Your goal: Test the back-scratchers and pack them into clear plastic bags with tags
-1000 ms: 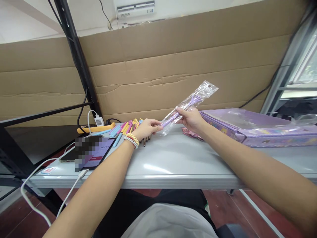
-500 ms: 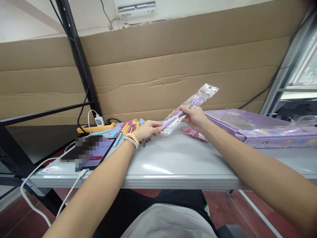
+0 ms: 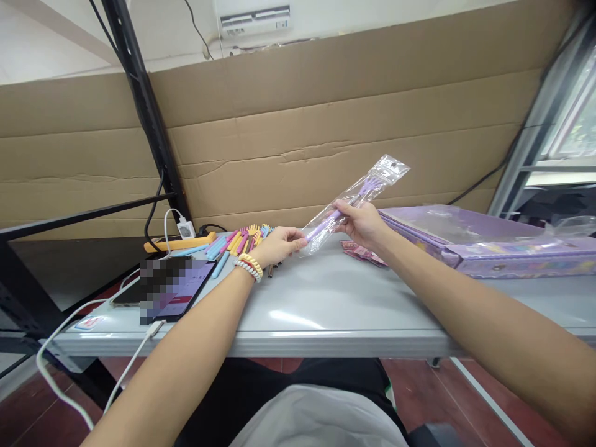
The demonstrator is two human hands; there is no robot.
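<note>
A purple back scratcher (image 3: pixel 325 226) lies inside a clear plastic bag (image 3: pixel 387 167), tilted up to the right above the table. My left hand (image 3: pixel 278 246) pinches its lower handle end, at the bag's bottom. Around its middle my right hand (image 3: pixel 362 223) is closed, thumb on top, gripping scratcher and bag together. The pronged purple head shows through the plastic near the bag's top. Behind my left hand lies a pile of colourful back scratchers (image 3: pixel 233 243), partly hidden by that hand. Small pink printed cards (image 3: pixel 363 253) lie beneath my right hand.
On the right of the grey table (image 3: pixel 298 304) sits a purple box (image 3: pixel 503 254) with clear plastic on it. Two phones (image 3: pixel 190 288) with white cables (image 3: pixel 151 330) are at the left, near a black post (image 3: pixel 149 118). Cardboard (image 3: pixel 298 143) stands behind the table.
My hands keep their hold on the bagged back scratcher, which has barely moved. The camera view has shifted very slightly.
</note>
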